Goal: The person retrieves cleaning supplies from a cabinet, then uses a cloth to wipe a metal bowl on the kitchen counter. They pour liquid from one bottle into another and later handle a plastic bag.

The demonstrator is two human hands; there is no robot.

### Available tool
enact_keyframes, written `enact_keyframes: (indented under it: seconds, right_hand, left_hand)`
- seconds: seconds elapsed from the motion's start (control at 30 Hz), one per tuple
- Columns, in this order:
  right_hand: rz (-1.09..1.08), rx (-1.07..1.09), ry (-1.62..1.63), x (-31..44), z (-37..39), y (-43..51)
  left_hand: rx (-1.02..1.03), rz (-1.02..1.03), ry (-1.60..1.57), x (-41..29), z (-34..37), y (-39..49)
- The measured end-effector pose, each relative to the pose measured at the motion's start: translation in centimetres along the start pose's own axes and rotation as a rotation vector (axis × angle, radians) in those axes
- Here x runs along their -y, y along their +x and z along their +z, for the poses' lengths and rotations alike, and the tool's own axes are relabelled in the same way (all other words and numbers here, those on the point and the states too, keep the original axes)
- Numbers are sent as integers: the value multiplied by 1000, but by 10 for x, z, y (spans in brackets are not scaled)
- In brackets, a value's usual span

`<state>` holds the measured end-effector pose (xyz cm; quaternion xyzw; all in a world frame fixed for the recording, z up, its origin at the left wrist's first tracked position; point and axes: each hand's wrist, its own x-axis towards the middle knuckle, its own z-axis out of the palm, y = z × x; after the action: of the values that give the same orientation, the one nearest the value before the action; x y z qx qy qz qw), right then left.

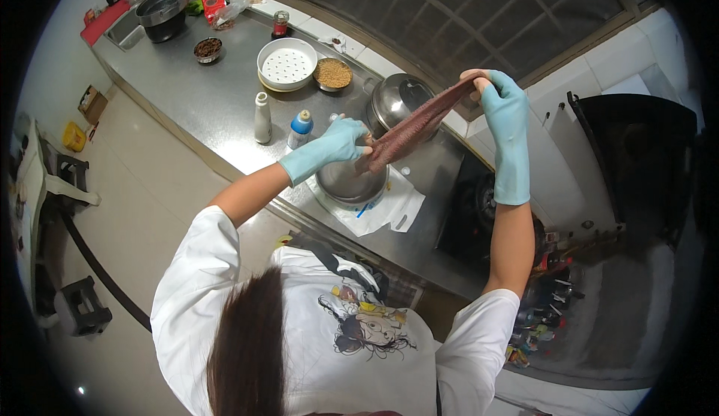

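A long, limp, reddish-brown piece with a rough surface [424, 121] is stretched slantwise between my hands; whether it is cloth or meat I cannot tell. My right hand [497, 93], in a light blue glove, pinches its upper end high on the right. Its lower end is at the fingers of my left hand [340, 141], gloved the same way. Below that end stands a metal bowl [349, 184], partly hidden by the left hand. Under the bowl a white plastic bag [387, 211] lies spread on the steel counter [224, 110].
Beyond my hands stands a lidded steel pot [393, 98]. A white bottle [262, 118] and a blue-capped bottle [300, 127] are left of the bowl. Farther back are a white perforated steamer tray [287, 63], a bowl of yellowish beans [333, 74] and a black hob [472, 202] at right.
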<state>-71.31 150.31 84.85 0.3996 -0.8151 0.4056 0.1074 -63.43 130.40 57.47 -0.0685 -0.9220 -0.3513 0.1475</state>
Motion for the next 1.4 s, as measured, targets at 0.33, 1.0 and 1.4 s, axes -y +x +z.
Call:
enact_keyframes:
  seconds: [0.33, 1.0, 1.4]
  right_hand:
    - [162, 44, 237, -13, -6, -10]
    - [335, 60, 401, -63, -31, -44]
    - [393, 148, 445, -81, -18, -60]
  left_hand:
    - [-115, 3, 112, -7, -5, -1]
    - [-430, 441, 355, -100, -154, 96]
    - [-414, 456, 401, -117, -176, 108]
